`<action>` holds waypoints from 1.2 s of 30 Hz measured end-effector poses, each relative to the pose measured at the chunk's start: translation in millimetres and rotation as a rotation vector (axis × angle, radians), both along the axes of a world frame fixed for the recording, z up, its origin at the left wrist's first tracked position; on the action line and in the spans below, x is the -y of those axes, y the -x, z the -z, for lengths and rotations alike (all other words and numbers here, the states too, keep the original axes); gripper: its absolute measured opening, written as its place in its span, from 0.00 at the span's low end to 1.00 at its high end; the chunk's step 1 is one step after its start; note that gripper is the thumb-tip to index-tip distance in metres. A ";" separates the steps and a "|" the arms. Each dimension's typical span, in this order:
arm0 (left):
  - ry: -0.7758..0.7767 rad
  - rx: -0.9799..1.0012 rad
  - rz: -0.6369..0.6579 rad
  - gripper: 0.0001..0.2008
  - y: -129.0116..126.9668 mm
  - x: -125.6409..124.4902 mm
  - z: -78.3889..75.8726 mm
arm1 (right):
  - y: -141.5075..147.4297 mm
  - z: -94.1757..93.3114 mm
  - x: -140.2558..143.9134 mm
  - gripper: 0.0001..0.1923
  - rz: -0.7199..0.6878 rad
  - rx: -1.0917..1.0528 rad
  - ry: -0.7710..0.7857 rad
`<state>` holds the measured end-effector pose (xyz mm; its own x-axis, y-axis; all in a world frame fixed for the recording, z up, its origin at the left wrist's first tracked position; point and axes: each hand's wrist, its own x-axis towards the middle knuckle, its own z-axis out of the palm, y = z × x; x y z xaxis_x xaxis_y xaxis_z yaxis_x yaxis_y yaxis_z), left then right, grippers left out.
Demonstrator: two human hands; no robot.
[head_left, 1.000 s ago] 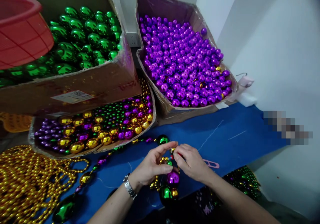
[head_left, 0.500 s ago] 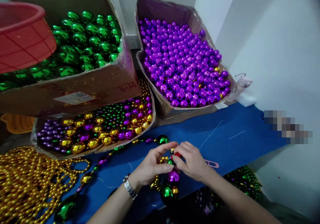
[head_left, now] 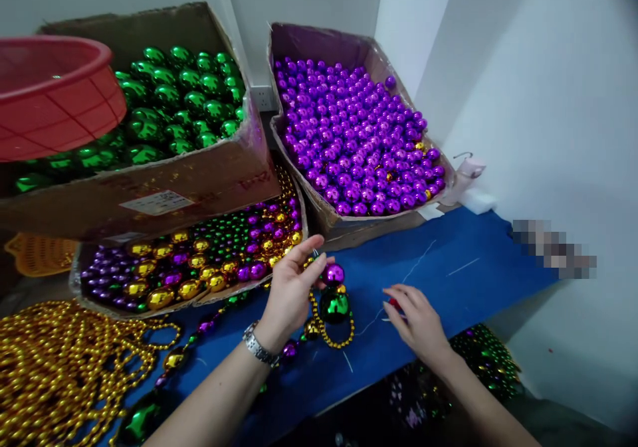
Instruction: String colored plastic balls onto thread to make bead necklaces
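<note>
My left hand [head_left: 293, 289], with a metal watch at the wrist, pinches the end of a bead string between thumb and fingers. From it hang a shiny purple ball [head_left: 333, 273], a larger green ball [head_left: 333, 305] and a loop of small gold beads [head_left: 339, 345]. To the right, over the blue cloth, my right hand [head_left: 419, 322] is closed on a small red object [head_left: 395, 304]. Most of that object is hidden by the fingers, so its kind is unclear. A pale thin tip shows beside the thumb.
Cardboard boxes hold green balls [head_left: 164, 95], purple balls [head_left: 349, 135] and mixed beads [head_left: 189, 274]. A red basket [head_left: 54, 111] stands at upper left. Gold bead strings [head_left: 64, 374] lie in a heap at lower left. Thread scraps lie on the blue cloth [head_left: 448, 248].
My hands have moved apart: the left went up and left with the bead string, the right went right and down with the red object. The view has shifted slightly.
</note>
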<state>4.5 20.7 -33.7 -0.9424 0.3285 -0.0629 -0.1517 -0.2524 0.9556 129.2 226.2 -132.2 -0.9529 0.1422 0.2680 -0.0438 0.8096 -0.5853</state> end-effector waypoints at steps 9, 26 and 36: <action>-0.208 -0.120 -0.163 0.21 0.0 -12.9 -34.0 | 31.1 -42.2 78.0 0.07 -0.297 -0.004 0.324; 0.037 -0.590 -0.221 0.24 25.8 55.6 -54.0 | 85.2 -135.1 30.4 0.11 -0.406 0.031 1.132; 1.177 -0.927 0.093 0.15 12.0 71.9 -61.7 | 75.2 -119.0 33.6 0.14 -0.340 0.086 1.107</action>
